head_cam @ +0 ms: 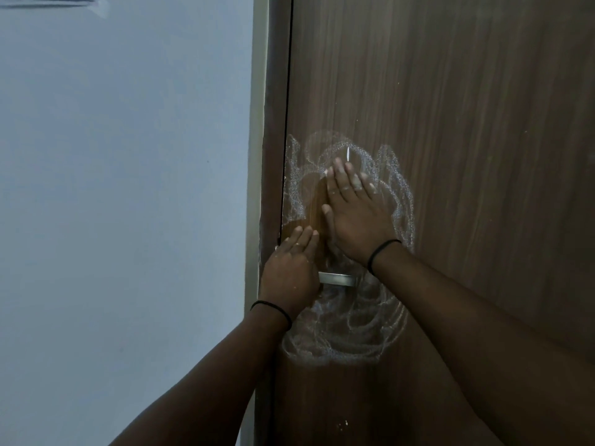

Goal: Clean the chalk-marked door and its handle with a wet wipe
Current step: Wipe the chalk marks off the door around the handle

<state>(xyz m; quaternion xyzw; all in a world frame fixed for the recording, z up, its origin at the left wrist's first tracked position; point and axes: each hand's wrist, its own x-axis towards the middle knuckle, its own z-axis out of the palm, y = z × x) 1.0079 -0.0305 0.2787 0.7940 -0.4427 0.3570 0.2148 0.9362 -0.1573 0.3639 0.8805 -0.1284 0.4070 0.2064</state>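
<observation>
two bare forearms come in from the near edge, each with a thin black band (383, 251) at the wrist; the left hand (291, 265) lies flat on the door (467, 156) at its left edge, fingers straight and close together, pointing up, holding nothing that shows; just right of it the metal handle (338, 279) juts out, a short silver bar, its left end hidden behind that hand; the right hand (355, 207) is higher and a little further right, palm pressed flat to the wood, fingers straight and slightly spread, chalk dust on the knuckles; the two hands are apart but near, the left fingertips just below the right thumb; no wipe can be seen under either palm, so whether one is there cannot be told; chalk marks (347, 336) loop in white scribbles below the handle and ring the right hand above and to its right; between the hands a patch (314, 204) of wood looks cleaner and glossier, warmer brown than the rest; the door is dark brown with vertical grain, filling the right side; a few white specks sit low on it; a narrow dark gap runs up between the door and its brown frame (270, 123); left of the frame a pale blue-grey wall (128, 188) takes up the rest, plain and dim, with a faint fixture edge at the far top left corner.
</observation>
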